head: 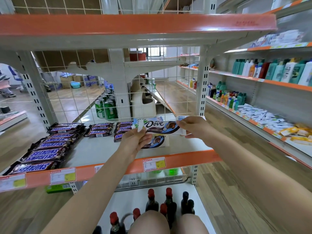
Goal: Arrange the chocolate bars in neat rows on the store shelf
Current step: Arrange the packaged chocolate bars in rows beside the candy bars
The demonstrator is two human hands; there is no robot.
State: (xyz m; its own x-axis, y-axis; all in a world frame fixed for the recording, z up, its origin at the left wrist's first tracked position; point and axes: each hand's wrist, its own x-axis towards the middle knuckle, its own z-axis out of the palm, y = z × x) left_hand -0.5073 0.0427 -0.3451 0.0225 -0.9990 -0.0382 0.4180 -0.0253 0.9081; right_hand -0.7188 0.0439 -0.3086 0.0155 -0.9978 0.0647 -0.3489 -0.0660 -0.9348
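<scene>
Both my hands hold a white Dove chocolate bar above the right part of the shelf. My left hand pinches its left end, and my right hand grips its right end. Another Dove bar lies flat on the shelf just below the held one, partly hidden by my left hand. More white bars show behind the held bar. Several brown Snickers bars lie in a row along the shelf's left side. Further Snickers stacks sit at the middle back.
A white wire grid backs the shelf, with green cans behind it. The orange shelf lip carries price tags. Dark bottles with red caps stand on the lower shelf. To the right, another aisle shelf holds bottles.
</scene>
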